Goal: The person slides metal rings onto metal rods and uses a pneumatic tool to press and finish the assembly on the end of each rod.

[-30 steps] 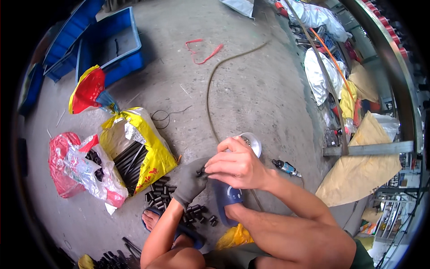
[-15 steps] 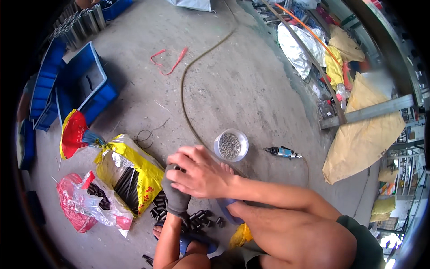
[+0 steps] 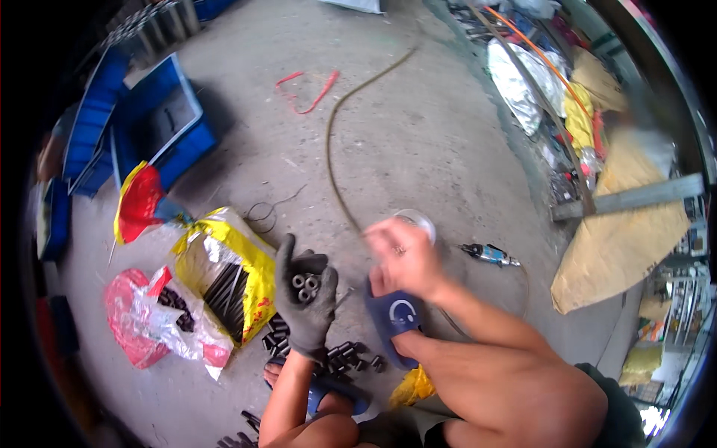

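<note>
My left hand (image 3: 308, 321), in a dark grey glove, is cupped palm up around several short black sleeves (image 3: 305, 284) with round holes in their ends. To its right is my bare right hand (image 3: 412, 263), apart from the left and smeared by motion. It covers much of a small white tub (image 3: 423, 222); a small speck shows by its fingers, too blurred to name. Below the gloved hand, more black sleeves (image 3: 345, 357) lie loose on the floor beside my feet.
A yellow bag (image 3: 258, 261) of black rods and a red-and-clear bag (image 3: 138, 313) of dark pieces lie left. Blue crates (image 3: 175, 160) stand farther off. A blue air tool (image 3: 489, 254) lies right, near a large tan sack (image 3: 609, 254). A hose (image 3: 331, 142) crosses the floor.
My hands have parted: the right moved right, over the tub, and the gloved left opened upward, showing the sleeves in its palm. The whole view has shifted slightly.
</note>
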Action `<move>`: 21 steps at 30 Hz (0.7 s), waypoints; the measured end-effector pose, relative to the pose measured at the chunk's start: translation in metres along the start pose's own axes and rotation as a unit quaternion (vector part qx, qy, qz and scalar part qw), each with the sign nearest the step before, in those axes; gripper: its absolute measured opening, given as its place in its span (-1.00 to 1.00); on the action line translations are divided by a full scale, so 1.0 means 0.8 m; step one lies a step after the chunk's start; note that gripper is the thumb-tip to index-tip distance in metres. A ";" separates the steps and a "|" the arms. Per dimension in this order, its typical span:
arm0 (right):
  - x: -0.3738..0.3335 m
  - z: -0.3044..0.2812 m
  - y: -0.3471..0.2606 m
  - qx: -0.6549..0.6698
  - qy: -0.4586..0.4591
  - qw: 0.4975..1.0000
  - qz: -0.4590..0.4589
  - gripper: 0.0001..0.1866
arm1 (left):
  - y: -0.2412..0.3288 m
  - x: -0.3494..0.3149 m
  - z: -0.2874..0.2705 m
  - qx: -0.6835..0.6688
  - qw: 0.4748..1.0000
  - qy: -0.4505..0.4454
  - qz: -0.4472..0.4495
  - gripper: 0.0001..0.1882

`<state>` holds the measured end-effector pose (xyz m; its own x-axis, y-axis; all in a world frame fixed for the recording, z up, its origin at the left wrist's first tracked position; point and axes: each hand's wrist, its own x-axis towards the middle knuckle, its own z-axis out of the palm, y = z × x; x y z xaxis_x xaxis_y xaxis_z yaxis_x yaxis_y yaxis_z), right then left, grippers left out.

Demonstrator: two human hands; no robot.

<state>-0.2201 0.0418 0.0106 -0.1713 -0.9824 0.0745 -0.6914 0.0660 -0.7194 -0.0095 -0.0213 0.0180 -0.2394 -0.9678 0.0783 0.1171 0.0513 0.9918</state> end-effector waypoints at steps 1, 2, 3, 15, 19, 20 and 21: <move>0.002 -0.009 0.033 -0.034 -0.020 0.997 0.073 -0.77 | 0.000 0.004 -0.003 0.009 1.000 0.012 0.008 -0.29; 0.000 -0.020 0.069 -0.071 -0.055 0.987 0.131 -0.77 | -0.007 0.004 0.001 0.012 1.000 0.019 0.009 -0.35; 0.001 -0.027 0.091 -0.096 -0.096 0.977 0.167 -0.77 | -0.015 0.004 0.004 0.011 1.000 0.024 0.002 -0.43; 0.022 -0.012 0.128 -0.223 -0.312 0.923 0.034 -0.78 | -0.038 0.026 -0.001 0.113 0.991 -0.066 0.030 -0.72; 0.011 -0.029 0.128 -0.216 -0.292 0.930 0.048 -0.79 | -0.041 0.024 0.001 0.117 0.992 -0.030 0.024 -0.74; 0.007 -0.033 0.127 -0.211 -0.273 0.937 0.056 -0.79 | -0.043 0.019 0.000 0.118 0.992 -0.029 0.033 -0.77; -0.002 -0.043 0.126 -0.209 -0.254 0.942 0.069 -0.79 | -0.047 0.013 0.003 0.114 0.992 -0.031 0.033 -0.78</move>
<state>-0.3132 0.0560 -0.0383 0.0055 -0.9090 -0.4167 -0.9214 0.1573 -0.3553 -0.0190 -0.0323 -0.0183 -0.2983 -0.9437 0.1433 -0.0850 0.1758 0.9808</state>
